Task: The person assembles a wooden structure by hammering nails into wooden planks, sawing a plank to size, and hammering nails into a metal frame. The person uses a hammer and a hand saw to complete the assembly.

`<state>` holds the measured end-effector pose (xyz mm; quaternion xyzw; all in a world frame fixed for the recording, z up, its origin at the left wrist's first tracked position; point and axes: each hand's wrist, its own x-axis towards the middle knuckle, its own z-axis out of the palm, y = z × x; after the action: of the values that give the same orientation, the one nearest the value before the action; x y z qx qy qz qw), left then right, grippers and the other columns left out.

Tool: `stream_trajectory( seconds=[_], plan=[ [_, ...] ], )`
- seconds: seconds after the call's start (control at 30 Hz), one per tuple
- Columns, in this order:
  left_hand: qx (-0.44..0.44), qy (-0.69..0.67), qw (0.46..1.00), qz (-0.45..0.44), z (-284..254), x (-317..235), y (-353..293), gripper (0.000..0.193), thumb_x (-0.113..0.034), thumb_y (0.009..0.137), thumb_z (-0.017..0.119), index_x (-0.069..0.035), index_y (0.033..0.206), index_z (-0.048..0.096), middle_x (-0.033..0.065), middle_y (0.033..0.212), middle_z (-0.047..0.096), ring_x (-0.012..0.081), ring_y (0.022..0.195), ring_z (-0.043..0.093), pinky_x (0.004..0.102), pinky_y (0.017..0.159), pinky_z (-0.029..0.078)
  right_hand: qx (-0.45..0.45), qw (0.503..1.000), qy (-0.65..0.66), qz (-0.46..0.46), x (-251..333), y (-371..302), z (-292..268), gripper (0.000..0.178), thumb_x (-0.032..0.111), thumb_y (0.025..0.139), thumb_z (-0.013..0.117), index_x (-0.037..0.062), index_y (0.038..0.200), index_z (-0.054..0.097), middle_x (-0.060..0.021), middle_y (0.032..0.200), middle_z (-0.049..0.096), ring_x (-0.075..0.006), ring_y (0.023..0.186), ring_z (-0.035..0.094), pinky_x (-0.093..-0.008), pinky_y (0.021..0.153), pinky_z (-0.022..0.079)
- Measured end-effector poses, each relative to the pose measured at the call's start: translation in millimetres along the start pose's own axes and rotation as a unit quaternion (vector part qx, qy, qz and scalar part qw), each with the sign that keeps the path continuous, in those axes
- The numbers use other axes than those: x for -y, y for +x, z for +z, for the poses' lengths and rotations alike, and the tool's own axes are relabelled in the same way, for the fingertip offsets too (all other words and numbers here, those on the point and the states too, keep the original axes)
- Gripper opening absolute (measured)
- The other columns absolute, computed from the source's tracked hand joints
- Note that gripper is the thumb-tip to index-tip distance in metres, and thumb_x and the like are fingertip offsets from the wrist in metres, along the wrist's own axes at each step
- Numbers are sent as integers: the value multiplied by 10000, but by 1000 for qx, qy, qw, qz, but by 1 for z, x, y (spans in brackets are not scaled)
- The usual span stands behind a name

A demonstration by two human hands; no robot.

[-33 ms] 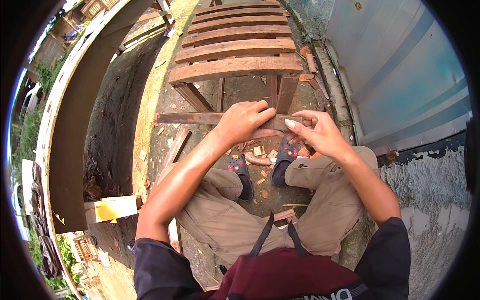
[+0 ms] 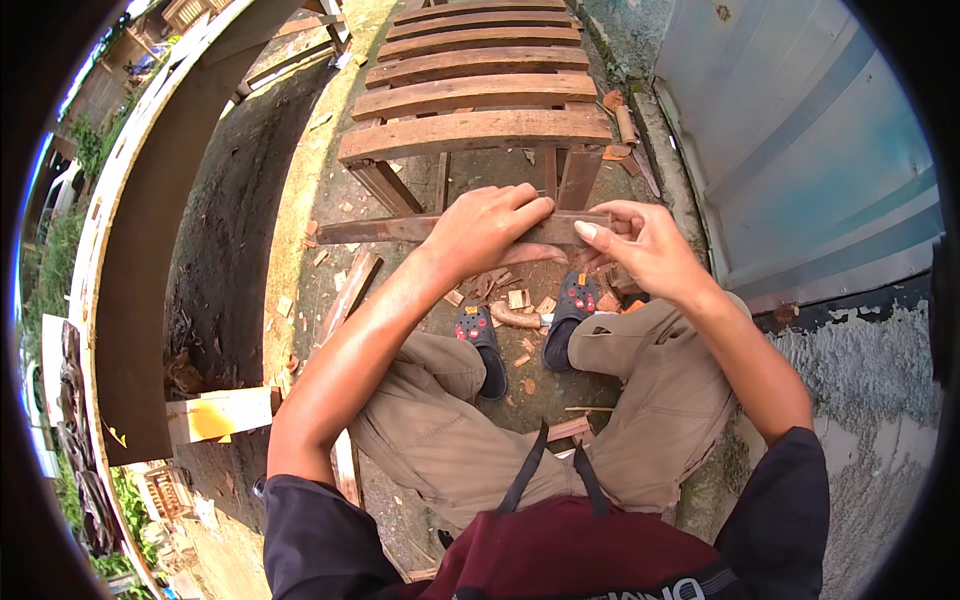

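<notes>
A narrow wooden slat [image 2: 378,231] runs level across in front of my shins. My left hand [image 2: 485,232] closes on it from above near its middle, with the thumb stretched along the near side. At the slat's right end, my right hand [image 2: 645,250] pinches it between thumb and curled fingers. Part of the slat is hidden under the left hand. Just beyond stands a slatted wooden bench [image 2: 475,137], its nearest crosspiece a little past my knuckles.
Wood chips [image 2: 518,299] and a curved-handled tool [image 2: 515,318] lie around my clogs [image 2: 474,325]. Loose lengths of wood [image 2: 350,290] rest by my left leg. A metal panel [image 2: 800,150] and rough wall [image 2: 850,390] border the right; a large board [image 2: 140,250] stands left.
Both hands and the slat have shifted very slightly, the right hand a little to the right. The slat's left end sits marginally lower in view. The grip looks the same.
</notes>
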<state>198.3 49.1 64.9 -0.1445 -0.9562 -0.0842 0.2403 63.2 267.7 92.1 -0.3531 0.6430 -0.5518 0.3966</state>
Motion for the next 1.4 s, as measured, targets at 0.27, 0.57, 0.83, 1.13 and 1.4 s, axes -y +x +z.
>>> stream_trajectory(
  seconds=[0.27, 0.57, 0.83, 1.13, 1.4],
  plan=[
    [-156, -259, 821, -485, -35, 148, -133, 444, -426, 1049, 563, -18, 1149, 707, 74, 1037, 720, 159, 931, 678, 318, 815, 525, -36, 995, -89, -14, -69, 76, -65, 385, 178, 966, 742, -89, 1220, 627, -81, 972, 715, -127, 903, 684, -304, 814, 573],
    [-268, -435, 377, -772, 180, 169, -287, 733, -563, 1085, 321, 40, 1489, 426, 187, 1472, 543, 269, 1305, 567, 444, 991, 501, -60, 995, -24, 70, -224, 122, -45, 428, 149, 963, 740, -63, 1303, 588, -92, 1181, 673, -142, 1076, 616, -296, 959, 483],
    [-396, -334, 406, -753, 267, 193, -251, 535, -400, 1090, 468, 51, 1336, 620, 157, 1423, 591, 249, 1245, 586, 352, 1075, 413, -3, 949, -305, 78, -305, 163, -74, 512, 102, 902, 779, -27, 1356, 579, -81, 1153, 701, -132, 1005, 636, -307, 877, 503],
    [-344, -196, 503, -768, 279, 222, -300, 350, -284, 1023, 651, 53, 1074, 732, 79, 1171, 718, 150, 1004, 655, 274, 766, 510, -25, 843, -537, 29, -330, 189, -92, 395, 210, 908, 751, 5, 1225, 636, -285, 995, 690, -468, 943, 676, -530, 790, 527],
    [-348, -237, 558, -715, 282, 212, -275, 406, -195, 1021, 665, 29, 1357, 632, 126, 1268, 701, 119, 1056, 647, 251, 830, 521, -46, 884, -449, 121, -355, 184, -99, 336, 304, 953, 717, -14, 1054, 677, -268, 862, 684, -471, 858, 672, -521, 726, 525]
  ],
)
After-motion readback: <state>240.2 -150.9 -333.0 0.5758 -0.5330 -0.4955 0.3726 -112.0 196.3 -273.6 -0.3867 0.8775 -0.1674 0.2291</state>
